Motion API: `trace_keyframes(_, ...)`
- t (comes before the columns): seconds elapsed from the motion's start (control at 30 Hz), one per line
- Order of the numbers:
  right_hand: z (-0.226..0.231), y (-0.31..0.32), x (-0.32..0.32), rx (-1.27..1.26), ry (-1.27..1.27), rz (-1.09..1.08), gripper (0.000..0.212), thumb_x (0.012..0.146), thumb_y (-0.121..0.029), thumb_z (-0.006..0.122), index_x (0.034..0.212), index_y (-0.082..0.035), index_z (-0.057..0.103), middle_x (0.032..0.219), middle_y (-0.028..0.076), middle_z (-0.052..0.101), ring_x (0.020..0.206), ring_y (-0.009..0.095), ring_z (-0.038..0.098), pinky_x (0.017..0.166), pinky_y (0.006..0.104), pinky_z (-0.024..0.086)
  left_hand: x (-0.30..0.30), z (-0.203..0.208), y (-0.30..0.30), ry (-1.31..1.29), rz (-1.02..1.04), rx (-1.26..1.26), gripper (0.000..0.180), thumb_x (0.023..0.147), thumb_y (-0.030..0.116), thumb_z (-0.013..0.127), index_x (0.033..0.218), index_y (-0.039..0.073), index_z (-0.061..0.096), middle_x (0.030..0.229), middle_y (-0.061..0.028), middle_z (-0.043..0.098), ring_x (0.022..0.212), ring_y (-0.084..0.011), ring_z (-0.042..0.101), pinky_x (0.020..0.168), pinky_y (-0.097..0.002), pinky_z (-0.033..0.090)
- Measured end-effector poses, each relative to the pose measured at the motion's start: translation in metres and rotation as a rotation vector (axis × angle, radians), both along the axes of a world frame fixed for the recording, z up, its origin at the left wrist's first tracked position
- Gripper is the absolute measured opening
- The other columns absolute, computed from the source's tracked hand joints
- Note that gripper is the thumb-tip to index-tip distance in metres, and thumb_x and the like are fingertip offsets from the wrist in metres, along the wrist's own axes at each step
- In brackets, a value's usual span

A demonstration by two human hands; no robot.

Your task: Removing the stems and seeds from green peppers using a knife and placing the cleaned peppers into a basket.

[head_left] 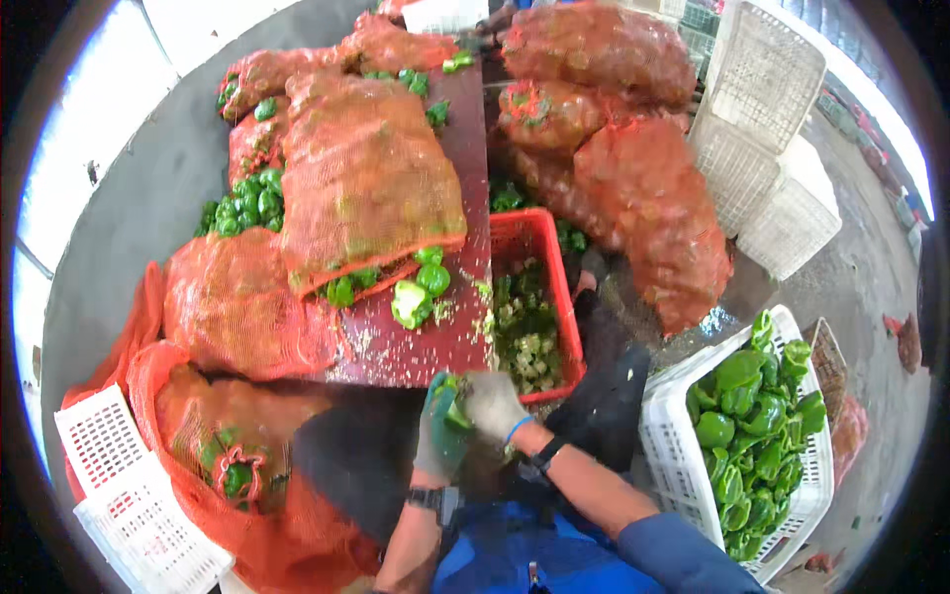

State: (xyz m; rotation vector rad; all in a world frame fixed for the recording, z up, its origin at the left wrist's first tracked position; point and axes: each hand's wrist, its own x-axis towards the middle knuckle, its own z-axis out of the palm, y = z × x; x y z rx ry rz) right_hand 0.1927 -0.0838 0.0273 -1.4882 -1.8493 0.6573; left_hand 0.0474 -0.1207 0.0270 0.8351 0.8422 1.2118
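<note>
My left hand (437,436), in a grey glove with a green coating, is closed round a green bell pepper (456,412) just off the near edge of the dark red board (396,358). Against that pepper presses my right hand (496,405), in a pale glove, with its fingers curled; what they grip is hidden. On the board ahead lie a cut bell pepper (411,304) and whole ones (432,278), among scattered pale seeds. Right of the board, a red crate (564,297) holds pepper cores and seedy scraps.
A full orange mesh sack (371,178) lies open-mouthed on the board, with peppers spilling out. More stuffed mesh sacks (653,208) lie to the left and far right. A white crate (678,450) of green peppers stands at the right. White crates (762,79) are stacked behind it.
</note>
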Motion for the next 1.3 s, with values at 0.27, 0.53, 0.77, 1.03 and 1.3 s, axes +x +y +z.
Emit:
trace_keyframes(0.27,-0.029,0.028,0.056,0.056,0.150,0.102,0.011,0.092,-0.014,0.068,0.083,-0.009,0.073,0.073,0.013,0.068,0.071,0.026,0.075,0.059,0.0408,0.058,0.006,0.013,0.012,-0.336,-0.057,-0.294,0.055,0.106,0.030,0.069,0.158,0.015,0.056,0.146,-0.0047,0.067,0.128,-0.0216,0.068,0.105,-0.0400,0.059)
trace_keyframes(0.53,0.026,0.003,0.042,-0.113,0.150,-0.386,0.022,0.091,-0.020,0.077,0.094,0.001,0.071,0.081,0.019,0.073,0.075,0.034,0.074,0.068,0.0444,0.058,-0.012,0.015,0.007,-0.537,0.071,-0.308,0.057,0.108,0.047,0.066,0.156,0.018,0.057,0.152,-0.0107,0.064,0.138,-0.0309,0.062,0.116,-0.0542,0.053)
trace_keyframes(0.77,0.027,-0.008,0.012,-0.350,0.283,0.156,0.025,0.089,-0.015,0.074,0.102,0.007,0.074,0.069,0.012,0.066,0.061,0.019,0.067,0.060,0.0405,0.054,0.007,0.012,0.003,-0.072,0.066,-0.212,0.063,0.113,0.045,0.058,0.166,0.015,0.043,0.154,-0.0036,0.060,0.139,-0.0201,0.058,0.121,-0.0398,0.046)
trace_keyframes(1.03,0.045,-0.008,0.010,-0.369,0.293,0.087,0.034,0.082,-0.012,0.074,0.107,0.010,0.071,0.073,0.020,0.068,0.067,0.030,0.072,0.062,0.0426,0.054,0.008,-0.003,0.009,-0.158,0.082,-0.166,0.079,0.102,0.049,0.074,0.163,0.010,0.044,0.144,-0.0069,0.066,0.131,-0.0214,0.064,0.113,-0.0373,0.052)
trace_keyframes(1.3,0.060,-0.004,-0.003,-0.122,0.253,0.052,0.024,0.083,-0.012,0.081,0.096,0.006,0.072,0.084,0.027,0.071,0.082,0.043,0.074,0.073,0.0444,0.058,0.006,0.008,0.015,-0.490,0.109,-0.345,0.065,0.103,0.054,0.071,0.149,0.010,0.057,0.136,-0.0061,0.068,0.127,-0.0218,0.066,0.111,-0.0387,0.053)
